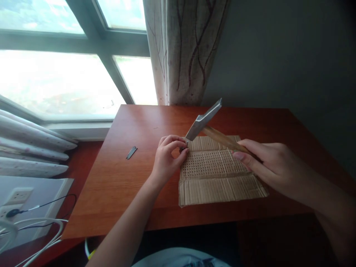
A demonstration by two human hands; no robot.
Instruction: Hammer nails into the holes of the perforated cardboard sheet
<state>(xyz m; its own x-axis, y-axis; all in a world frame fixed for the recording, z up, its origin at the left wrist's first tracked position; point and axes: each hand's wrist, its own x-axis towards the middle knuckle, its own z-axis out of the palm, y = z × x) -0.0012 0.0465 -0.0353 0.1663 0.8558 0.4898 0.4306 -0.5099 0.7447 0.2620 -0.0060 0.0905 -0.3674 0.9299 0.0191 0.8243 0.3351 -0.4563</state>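
My right hand [264, 157] is closed round the wooden handle of a hammer [204, 120]. The hammer's metal head is tilted, its lower end right above the fingertips of my left hand [168, 154]. Thumb and forefinger of that hand pinch a nail [187, 142], mostly hidden by the fingers, at the far left corner of a board full of small holes [205, 163]. Under the board lies a creased sheet of cardboard [219, 191]. Several loose nails [131, 152] lie in a small bunch on the table, left of my left hand.
The reddish-brown wooden table [119, 196] stands by a window [55, 81] and a patterned curtain [183, 48]. At lower left are a wall socket [19, 195] with a black plug and white cables [52, 237] beside the table's edge.
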